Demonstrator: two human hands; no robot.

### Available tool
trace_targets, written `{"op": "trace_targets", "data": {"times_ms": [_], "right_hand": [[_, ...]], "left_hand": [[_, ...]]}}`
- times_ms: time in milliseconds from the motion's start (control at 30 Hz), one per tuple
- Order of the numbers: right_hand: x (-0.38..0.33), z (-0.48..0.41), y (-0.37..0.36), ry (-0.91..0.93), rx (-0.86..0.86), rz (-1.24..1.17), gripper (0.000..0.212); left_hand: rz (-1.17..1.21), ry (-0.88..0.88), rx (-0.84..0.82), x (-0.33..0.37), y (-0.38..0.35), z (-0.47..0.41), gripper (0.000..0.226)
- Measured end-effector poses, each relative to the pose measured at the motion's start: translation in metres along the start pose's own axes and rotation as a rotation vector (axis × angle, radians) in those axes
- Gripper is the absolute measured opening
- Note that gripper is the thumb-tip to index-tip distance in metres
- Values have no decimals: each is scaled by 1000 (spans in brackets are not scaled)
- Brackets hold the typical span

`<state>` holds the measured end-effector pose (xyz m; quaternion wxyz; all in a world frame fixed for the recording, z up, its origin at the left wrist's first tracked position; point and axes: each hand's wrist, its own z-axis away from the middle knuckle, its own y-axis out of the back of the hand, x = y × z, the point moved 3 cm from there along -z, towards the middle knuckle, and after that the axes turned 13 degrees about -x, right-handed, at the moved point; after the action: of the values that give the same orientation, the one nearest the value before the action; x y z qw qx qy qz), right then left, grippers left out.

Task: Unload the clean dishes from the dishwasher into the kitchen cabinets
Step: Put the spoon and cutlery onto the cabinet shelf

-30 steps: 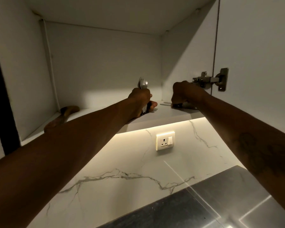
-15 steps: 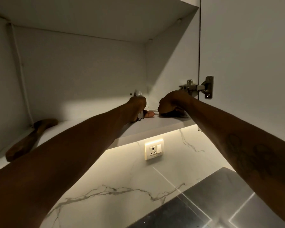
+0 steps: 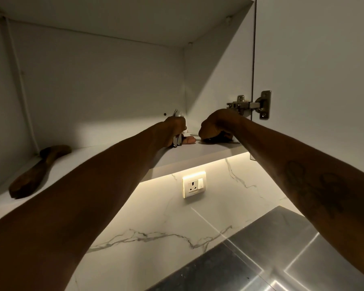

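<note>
The cabinet (image 3: 103, 80) is plain white inside, greyed by dim light, as are its shelf (image 3: 198, 153) and door (image 3: 313, 59). The wooden tool (image 3: 36, 171) is dark brown. The cutlery (image 3: 176, 141) in the left hand (image 3: 174, 129) is shiny silver, and the hinge (image 3: 250, 105) is silver metal. The backsplash (image 3: 156, 217) is white marble with thin grey veins, tinted warm yellow near the top. The socket (image 3: 194, 184) is white. The steel surface (image 3: 261, 259) is brushed grey with bright white streaks. Dark tattoo patterns mark the right forearm (image 3: 315, 185).
</note>
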<state>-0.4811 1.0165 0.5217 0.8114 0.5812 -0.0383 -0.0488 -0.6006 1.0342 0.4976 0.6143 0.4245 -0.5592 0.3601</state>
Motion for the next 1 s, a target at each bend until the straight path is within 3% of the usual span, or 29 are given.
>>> {"op": "trace_targets", "data": {"times_ms": [100,267,400,867,1000], "right_hand": [[-2,-1,-1,23,48,8,23],[6,-8,0,45,181,-21,18],[15,-17,2,63,222,-81,41],[21,-16,3,136,253,-256,43],[21,-6,-1,135,269,-262,56]], "left_hand": [[3,-24,28,1,3,-3,41],[-7,-3,56,3,4,-1,24],[-66,7,106,7,12,0,30],[-193,-14,-22,-2,11,-14,23],[-217,-39,-42,1,12,-15,24]]}}
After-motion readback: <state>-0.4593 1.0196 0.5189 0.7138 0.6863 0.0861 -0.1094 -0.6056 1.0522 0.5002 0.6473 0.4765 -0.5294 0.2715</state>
